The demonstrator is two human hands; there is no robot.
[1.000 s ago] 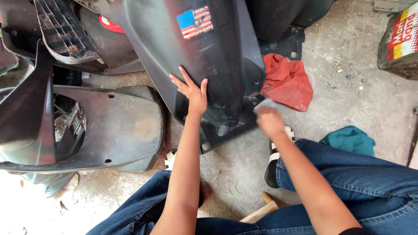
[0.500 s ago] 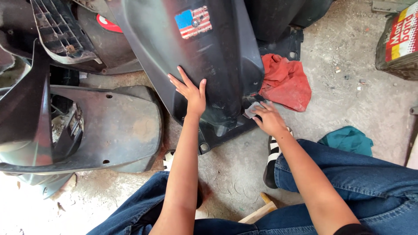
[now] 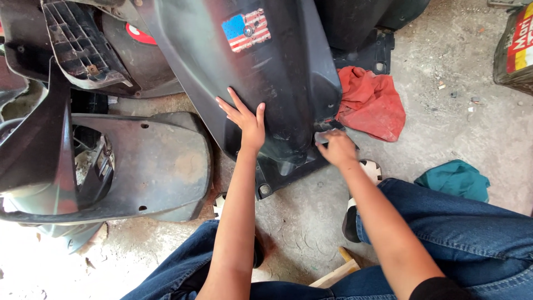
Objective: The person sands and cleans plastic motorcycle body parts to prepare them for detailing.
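The black scooter body panel [image 3: 261, 83] leans on the concrete floor [image 3: 444, 94], its long axis running up and away from the person. The left hand [image 3: 247, 119] lies flat on its face, fingers spread. The right hand [image 3: 336, 149], curled closed around a small grey pad, presses the panel's lower right edge.
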